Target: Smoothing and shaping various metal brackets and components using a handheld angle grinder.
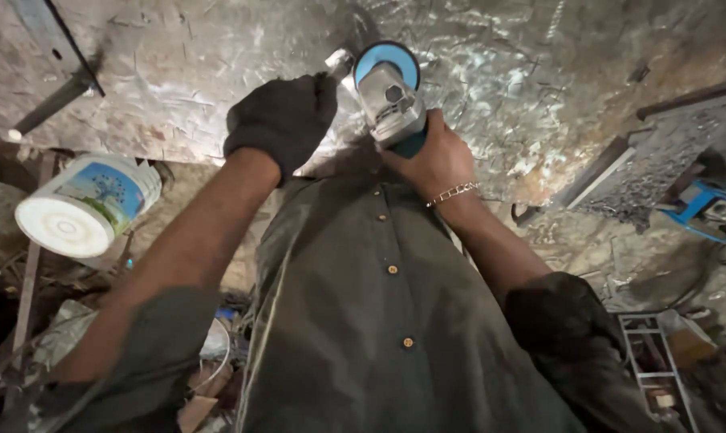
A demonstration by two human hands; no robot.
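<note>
An angle grinder (391,100) with a grey head and a blue guard is held over a scratched sheet of shiny metal (491,72). My left hand (283,116), in a dark glove, is closed on the grinder's side handle. My bare right hand (433,156), with a chain bracelet at the wrist, grips the grinder's teal body from behind. My grey buttoned shirt fills the lower middle of the view and hides the sheet's near edge.
A white plastic bucket (86,204) lies on its side at the left. A dark metal bar (54,100) rests on the sheet at upper left. Stacked metal plates (660,160) and a blue box (712,210) stand at the right. A metal frame (652,365) sits lower right.
</note>
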